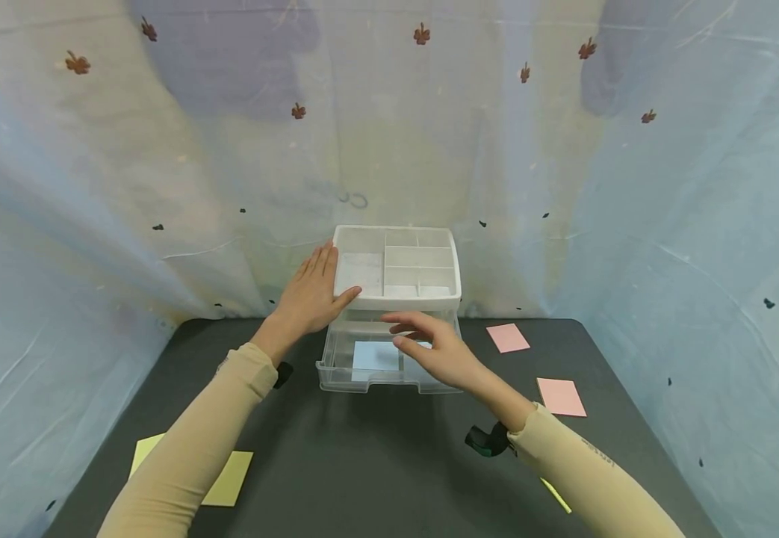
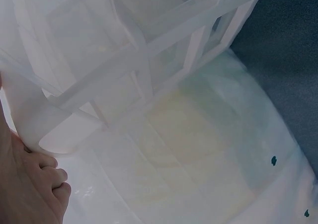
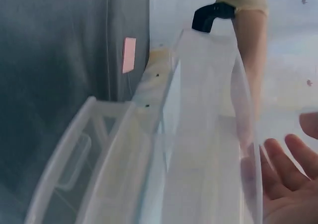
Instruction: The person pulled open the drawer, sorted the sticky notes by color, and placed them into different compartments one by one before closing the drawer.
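Observation:
A white plastic organizer (image 1: 423, 258) with a compartmented top stands at the back of the table, its clear drawer (image 1: 338, 373) pulled out toward me. My left hand (image 1: 305, 295) rests along the organizer's left side, fingers straight, thumb over the top's front corner. In the left wrist view, its knuckles (image 2: 42, 184) show beside the organizer's frame (image 2: 144, 55). Over the right part of the drawer hovers my right hand (image 1: 439, 351), fingers loosely bent and holding nothing. A light blue sheet (image 1: 376, 356) lies in the drawer; another (image 1: 413, 369) is partly hidden by the right hand.
Two pink notes, one farther back (image 1: 508, 338) and one nearer (image 1: 562, 397), lie on the black table (image 1: 376, 471) at the right. Yellow paper (image 1: 230, 478) is partly under my left forearm, and a yellow edge (image 1: 556, 495) shows by my right sleeve. A patterned curtain (image 1: 389, 149) hangs behind.

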Available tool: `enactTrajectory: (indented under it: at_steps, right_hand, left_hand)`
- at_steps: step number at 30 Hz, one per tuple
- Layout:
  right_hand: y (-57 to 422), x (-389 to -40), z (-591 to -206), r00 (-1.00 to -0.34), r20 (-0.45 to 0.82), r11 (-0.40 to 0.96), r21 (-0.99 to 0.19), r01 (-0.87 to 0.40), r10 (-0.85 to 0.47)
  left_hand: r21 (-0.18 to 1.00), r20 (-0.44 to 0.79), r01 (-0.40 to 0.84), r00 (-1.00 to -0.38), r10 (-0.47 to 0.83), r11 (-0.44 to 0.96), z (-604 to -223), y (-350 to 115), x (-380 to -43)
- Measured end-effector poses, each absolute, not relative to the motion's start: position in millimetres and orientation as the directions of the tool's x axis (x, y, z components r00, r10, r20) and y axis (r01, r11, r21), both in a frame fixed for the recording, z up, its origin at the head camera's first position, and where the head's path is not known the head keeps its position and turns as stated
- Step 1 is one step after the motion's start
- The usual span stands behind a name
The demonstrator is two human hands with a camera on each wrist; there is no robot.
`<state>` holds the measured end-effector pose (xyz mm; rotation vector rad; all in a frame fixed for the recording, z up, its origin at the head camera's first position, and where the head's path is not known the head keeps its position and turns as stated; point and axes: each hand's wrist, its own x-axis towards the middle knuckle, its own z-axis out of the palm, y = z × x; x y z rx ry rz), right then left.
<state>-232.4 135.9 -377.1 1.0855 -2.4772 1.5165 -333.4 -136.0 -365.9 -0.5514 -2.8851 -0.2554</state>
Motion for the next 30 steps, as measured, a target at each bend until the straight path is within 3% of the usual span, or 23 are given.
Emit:
enactTrajectory:
  at_steps: [11,30]
  right_hand:
    - [134.9,-199.0,-393.5,-0.744,0.501,0.015,-0.825,-0.565,-0.442]
    - [124.9,-165.8,-453.8,-0.773,0.418,-0.145,-0.905,-0.4,-0.478]
  left_hand:
    - [0.139,0.226,0.383,-0.91,0.347,0.913,-367.7,-135.7,-333.8]
    - [0.137,0.231,0.397,-0.904,0.36,0.908,-368.4,-136.6,-334.9]
